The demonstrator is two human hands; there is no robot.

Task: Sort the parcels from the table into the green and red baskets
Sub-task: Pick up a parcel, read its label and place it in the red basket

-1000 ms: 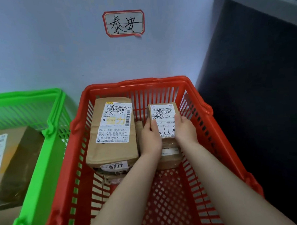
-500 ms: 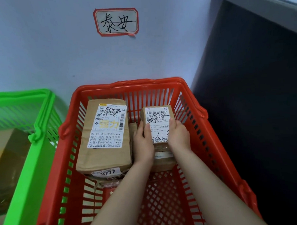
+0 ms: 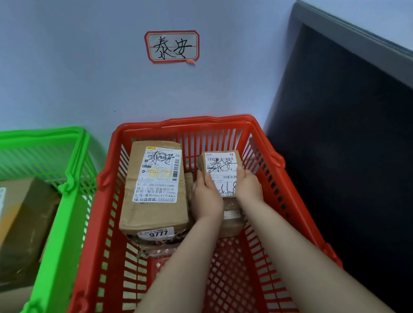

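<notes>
Barely anything shifts between the earlier looks and this one: both hands stay clamped on the same small parcel (image 3: 221, 166), and only the head view tilts up a touch, so the wall sign (image 3: 172, 46) sits lower and the baskets slide back toward centre. From the head camera, the left hand (image 3: 206, 196) presses the parcel's left edge and the right hand (image 3: 248, 186) its right edge, fingers wrapped around the sides, the label with its handwritten marking facing up. It sits inside the red basket (image 3: 274, 158), toward the back right, on top of another brown parcel (image 3: 231, 222) underneath, and just beside the large parcel (image 3: 153, 201) tagged 9777. Over on the left, the green basket (image 3: 61, 224) holds a brown box (image 3: 19, 226) of its own. Judging by the stillness, this looks like the settling step, the parcel being seated before release; the handwriting appears to match the sign, so the placement seems right. Letting go comes next, and the stack below could tip slightly.
</notes>
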